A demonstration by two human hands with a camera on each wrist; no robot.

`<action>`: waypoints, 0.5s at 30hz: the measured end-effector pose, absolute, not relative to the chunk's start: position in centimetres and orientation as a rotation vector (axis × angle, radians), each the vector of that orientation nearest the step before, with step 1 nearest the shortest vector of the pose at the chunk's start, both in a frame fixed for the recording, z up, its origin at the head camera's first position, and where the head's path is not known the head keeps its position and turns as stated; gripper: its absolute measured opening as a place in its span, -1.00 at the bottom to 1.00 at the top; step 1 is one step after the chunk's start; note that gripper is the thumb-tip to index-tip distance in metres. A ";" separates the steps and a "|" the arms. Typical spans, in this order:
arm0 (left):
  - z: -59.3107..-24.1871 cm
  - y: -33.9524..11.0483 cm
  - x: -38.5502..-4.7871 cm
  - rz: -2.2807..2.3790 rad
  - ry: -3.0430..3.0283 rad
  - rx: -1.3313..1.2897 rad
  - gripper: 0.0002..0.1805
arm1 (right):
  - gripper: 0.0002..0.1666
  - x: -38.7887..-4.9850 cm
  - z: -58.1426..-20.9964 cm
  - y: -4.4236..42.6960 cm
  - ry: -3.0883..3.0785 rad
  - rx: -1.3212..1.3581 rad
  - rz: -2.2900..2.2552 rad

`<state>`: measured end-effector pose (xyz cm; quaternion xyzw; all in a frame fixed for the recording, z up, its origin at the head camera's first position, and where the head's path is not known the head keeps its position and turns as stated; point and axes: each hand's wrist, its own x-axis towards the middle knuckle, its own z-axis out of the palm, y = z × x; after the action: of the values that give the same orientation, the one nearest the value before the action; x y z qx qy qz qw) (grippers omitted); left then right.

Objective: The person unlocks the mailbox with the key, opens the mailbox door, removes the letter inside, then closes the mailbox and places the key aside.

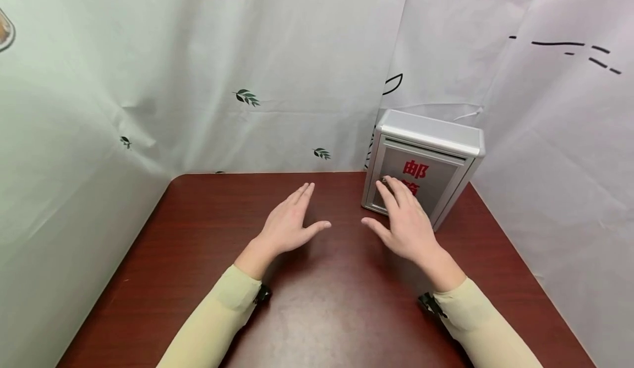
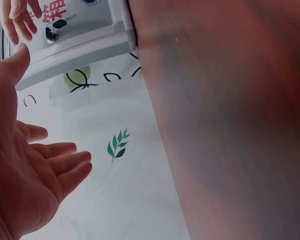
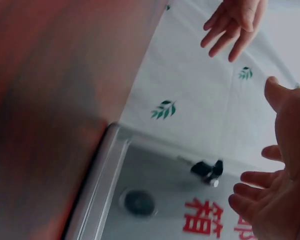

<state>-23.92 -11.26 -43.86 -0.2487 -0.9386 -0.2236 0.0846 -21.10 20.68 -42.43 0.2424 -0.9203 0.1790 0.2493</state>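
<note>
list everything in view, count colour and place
metal box: 1, silver-grey, table's back right
characters: 2, red, box's front
keys: count unclear, black heads, box's front
round fitting: 1, dark, box's front
table: 1, reddish brown, beneath the box
sheeting: count unclear, white, table's back and sides
prints: several, green leaves, black lines, on sheeting
wrist devices: 2, black, each wrist
sleeves: 2, pale yellow, both arms
left hand: 1, bare, over the table
right hand: 1, bare, before the box

The pale-sleeved left arm (image 1: 210,316) and right arm (image 1: 487,324) are stretched forward and angled inward. The left hand (image 1: 287,223) and right hand (image 1: 408,223) are held apart, thumbs pointed toward each other, fingers (image 1: 304,197) extended, relaxed and slightly bent.
</note>
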 end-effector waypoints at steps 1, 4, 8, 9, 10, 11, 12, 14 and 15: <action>-43.9 -11.0 -24.2 -0.690 -2.799 -0.750 0.15 | 0.14 -21.0 -42.6 21.1 -2.493 0.650 0.492; -44.0 -10.1 -24.8 -0.789 -2.806 -0.775 0.08 | 0.10 -20.9 -42.9 22.3 -2.446 0.628 0.502; -44.2 -8.8 -25.7 -0.946 -2.803 -0.793 0.02 | 0.08 -20.8 -43.4 23.8 -2.401 0.610 0.508; -44.3 -8.5 -26.0 -0.981 -2.801 -0.788 0.01 | 0.08 -20.8 -43.4 24.2 -2.393 0.607 0.509; -44.4 -8.2 -26.2 -1.015 -2.802 -0.778 0.00 | 0.07 -20.8 -43.5 24.5 -2.387 0.604 0.513; -44.5 -7.9 -26.5 -1.048 -2.800 -0.768 -0.01 | 0.07 -20.8 -43.5 24.8 -2.379 0.602 0.517; -44.6 -7.5 -26.8 -1.065 -2.801 -0.759 -0.02 | 0.06 -20.7 -43.6 25.1 -2.373 0.600 0.517; -44.6 -6.8 -27.4 -1.110 -2.795 -0.746 -0.03 | 0.05 -20.7 -43.7 25.6 -2.358 0.592 0.511; -44.6 -6.4 -27.7 -1.127 -2.793 -0.748 -0.03 | 0.03 -20.7 -43.7 25.9 -2.348 0.587 0.508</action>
<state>-27.72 -6.44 -44.61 -0.2409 -0.8998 -0.3632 0.0190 -20.66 25.91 -43.71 0.2241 -0.8969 0.1939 0.3282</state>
